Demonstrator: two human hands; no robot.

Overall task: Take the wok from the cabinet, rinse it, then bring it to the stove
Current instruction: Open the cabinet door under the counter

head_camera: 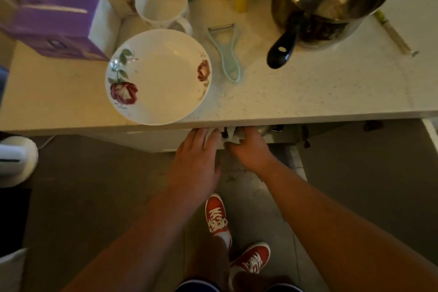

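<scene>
Pale speckled surface (308,92) carries a flowered plate (158,77), a mug (161,5), a peeler (225,52) and a steel pot (329,0). Below its edge, the left hand (196,156) lies flat against a cabinet door (151,141), grip wide, while the right hand (248,147) curls around the door's edge. The wok cannot be made out in the dark cabinet.

A plate (158,76) is sitting at the front edge of the countertop (308,92), with a mug (162,5) just behind it, a box (57,22) lying to its left and a peeler (226,52) lying just to its right. Farther right, a saucepan (329,0) is standing with its handle pointing toward the counter's front. Below the edge, the left hand (196,152) and right hand (248,147) are reaching side by side under the counter, above two shoes (218,216) standing on the floor (94,197).
</scene>
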